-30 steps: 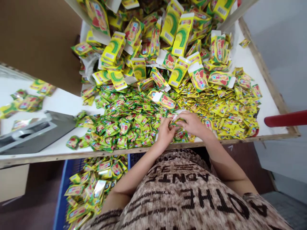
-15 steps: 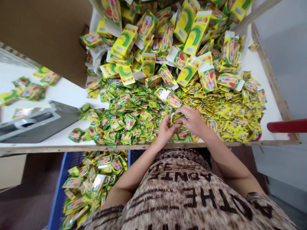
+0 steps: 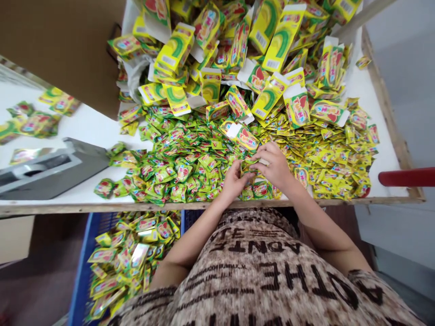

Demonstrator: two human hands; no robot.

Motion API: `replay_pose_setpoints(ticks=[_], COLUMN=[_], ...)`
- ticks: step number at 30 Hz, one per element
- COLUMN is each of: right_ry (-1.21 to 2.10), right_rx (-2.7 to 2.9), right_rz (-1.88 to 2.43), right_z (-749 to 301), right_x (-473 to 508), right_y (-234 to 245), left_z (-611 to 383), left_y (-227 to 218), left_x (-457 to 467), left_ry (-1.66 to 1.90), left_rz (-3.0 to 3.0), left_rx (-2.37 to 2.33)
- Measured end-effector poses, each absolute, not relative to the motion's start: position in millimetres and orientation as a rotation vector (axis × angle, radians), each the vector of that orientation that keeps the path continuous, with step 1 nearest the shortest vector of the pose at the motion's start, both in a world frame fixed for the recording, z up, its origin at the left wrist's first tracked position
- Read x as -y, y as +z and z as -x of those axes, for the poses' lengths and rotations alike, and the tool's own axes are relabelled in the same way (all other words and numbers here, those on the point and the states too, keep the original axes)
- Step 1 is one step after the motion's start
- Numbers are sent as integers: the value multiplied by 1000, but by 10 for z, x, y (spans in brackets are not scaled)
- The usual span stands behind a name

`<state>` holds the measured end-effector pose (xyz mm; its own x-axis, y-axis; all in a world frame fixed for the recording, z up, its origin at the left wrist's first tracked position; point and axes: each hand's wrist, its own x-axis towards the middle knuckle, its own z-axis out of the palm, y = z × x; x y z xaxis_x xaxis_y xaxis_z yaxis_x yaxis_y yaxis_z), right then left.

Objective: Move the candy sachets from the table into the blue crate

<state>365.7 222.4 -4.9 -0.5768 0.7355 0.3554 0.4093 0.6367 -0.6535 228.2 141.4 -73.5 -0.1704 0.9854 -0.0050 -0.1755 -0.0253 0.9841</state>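
My left hand [image 3: 234, 182] and my right hand [image 3: 276, 164] meet near the front edge of the white table [image 3: 84, 131]. Both are closed on a small green and yellow packet [image 3: 248, 166] held between them, fingers pinched at its edges. They hover just above a wide spread of green sachets [image 3: 176, 170]. To the right lies a spread of yellow sachets [image 3: 336, 154]. Behind both is a heap of yellow-green folded cartons [image 3: 238, 54], one open carton [image 3: 243, 136] lying just beyond my fingers.
A grey metal device [image 3: 50, 170] sits at the table's left. A blue crate [image 3: 83, 271] full of filled packs [image 3: 132, 253] stands below the table edge. A brown cardboard panel [image 3: 61, 40] rises at back left. A red bar [image 3: 406, 177] juts in at right.
My hands have stayed together on the packet and shifted a little further from the table edge. The camera has tilted slightly; the piles have not changed.
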Motion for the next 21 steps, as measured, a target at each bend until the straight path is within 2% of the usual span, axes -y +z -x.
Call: replay_pose_setpoints(ticks=[3, 10, 18, 21], right_ry=[688, 644, 715, 632], right_rx=[2239, 2628, 2522, 2553], right_rz=[908, 838, 892, 941], right_z=[-3631, -3785, -3789, -3858], right_x=[-2160, -2112, -2058, -2067], right_y=[-55, 135, -50, 26], left_z=[-2271, -2265, -2253, -2277], left_y=[-678, -702, -760, -763], left_x=[-1411, -1383, -1316, -1306], left_ry=[1396, 1416, 1337, 1358], left_rz=[-1049, -1015, -1133, -1128], left_rx=[-1220, -1152, -1183, -1162])
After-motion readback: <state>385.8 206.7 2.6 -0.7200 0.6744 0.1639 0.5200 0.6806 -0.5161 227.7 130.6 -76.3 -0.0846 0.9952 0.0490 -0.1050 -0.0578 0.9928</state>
